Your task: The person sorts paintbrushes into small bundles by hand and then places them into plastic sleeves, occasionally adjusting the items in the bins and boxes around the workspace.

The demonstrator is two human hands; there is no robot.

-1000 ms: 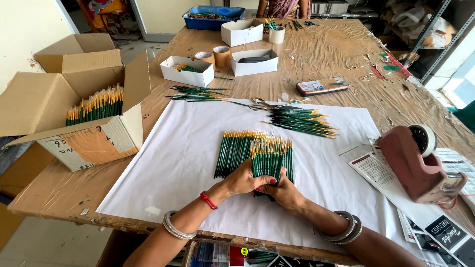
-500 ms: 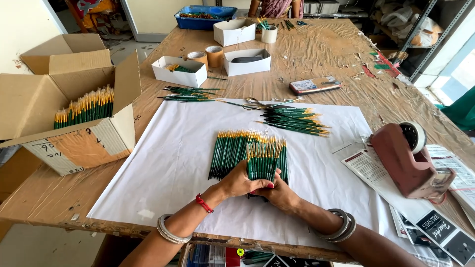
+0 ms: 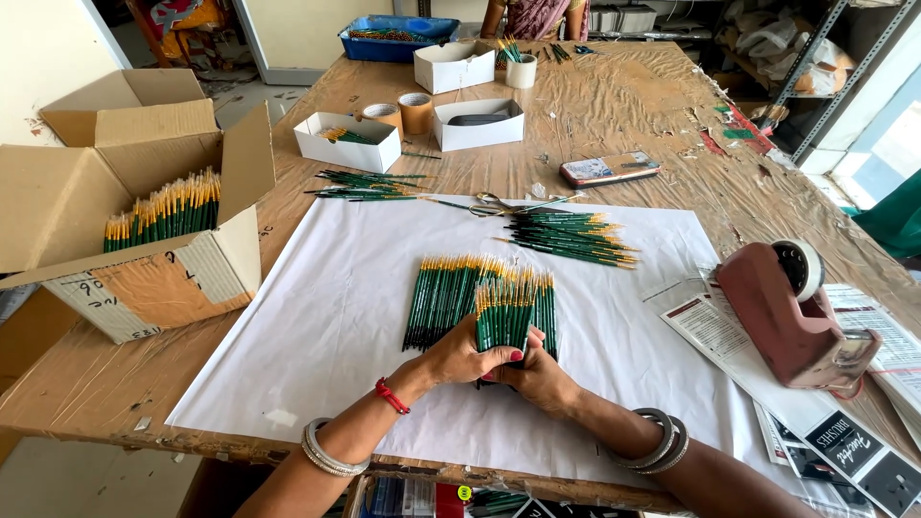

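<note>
On the white sheet at the near edge of the worktop, both hands meet around one bundle of green brushes. Left hand wraps the bundle's lower end from the left, fingers closed on it; right hand cups it from below and the right, fingers also closed on it. Bundle stands tilted up off the sheet, yellow tips pointing away from the person.

Done so far, by the look of it: a flat row of brushes lies just left of the held bundle, touching it, tips lined up evenly. Cardboard box at far left holds many packed upright.

Left to handle: a loose heap farther up the sheet, not squared; a scattered few past the sheet's top edge, near scissors. Small white tray also holds some.

Tape dispenser sits right, untouched. Judgement: sorting is partway, roughly mid-batch; held bundle not yet bound.
</note>
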